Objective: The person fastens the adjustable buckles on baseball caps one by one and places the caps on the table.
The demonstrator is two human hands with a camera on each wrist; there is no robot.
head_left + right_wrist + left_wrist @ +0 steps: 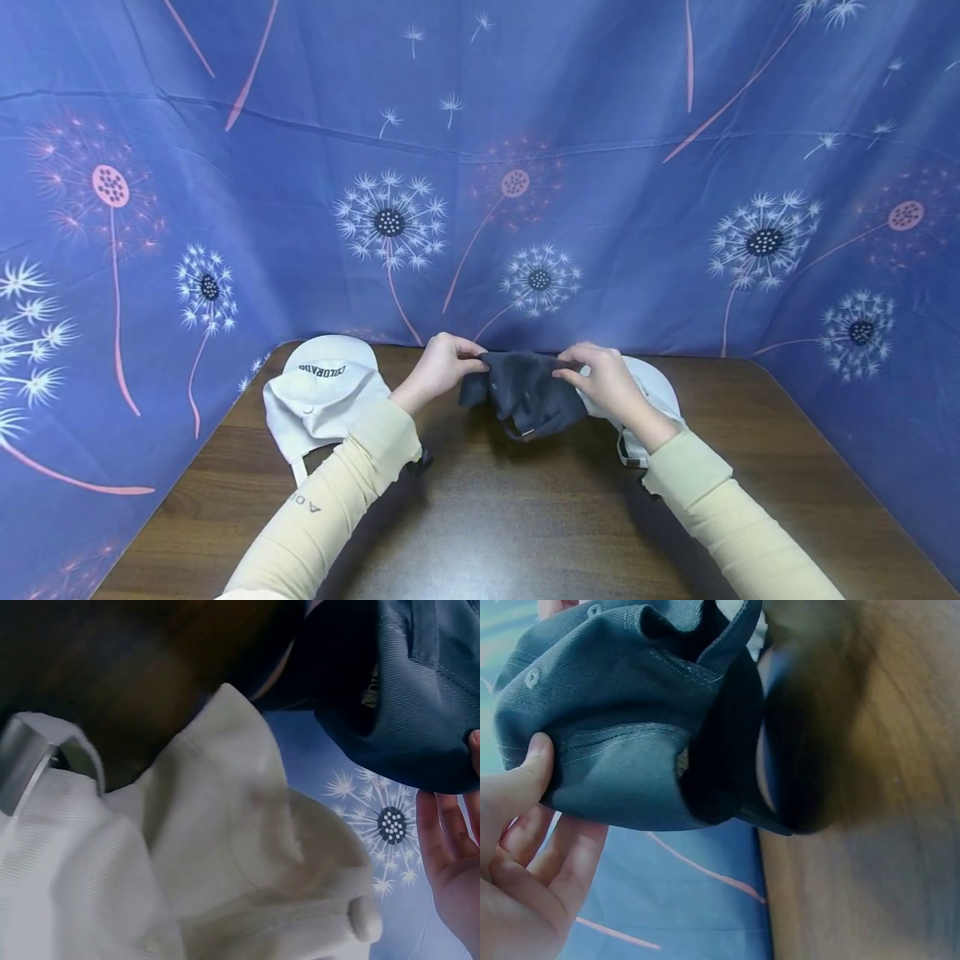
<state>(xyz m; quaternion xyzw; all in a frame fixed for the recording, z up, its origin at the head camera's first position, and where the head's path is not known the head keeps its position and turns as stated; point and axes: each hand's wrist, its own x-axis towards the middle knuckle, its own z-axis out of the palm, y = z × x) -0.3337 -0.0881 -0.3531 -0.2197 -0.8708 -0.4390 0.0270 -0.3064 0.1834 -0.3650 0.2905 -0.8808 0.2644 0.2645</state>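
Observation:
A dark navy cap (528, 392) is held up between both hands near the back of the table. My left hand (444, 367) pinches its left side, thumb on the outer fabric and fingers beneath, as the left wrist view of the cap (607, 720) shows. On the other side my right hand (606, 379) grips the cloth between thumb and fingers; in the right wrist view that hand (457, 862) is partly cut off by the frame edge. The cap's crown sags in folds, and its back strap with a small metal buckle faces me.
On the left of the wooden table (480, 533) lies a white cap (330, 396) lettered COLORADO. Another white cap (652, 387) sits at the right, partly behind my right hand and wrist. A blue dandelion-print cloth (480, 100) hangs behind the table and at its sides.

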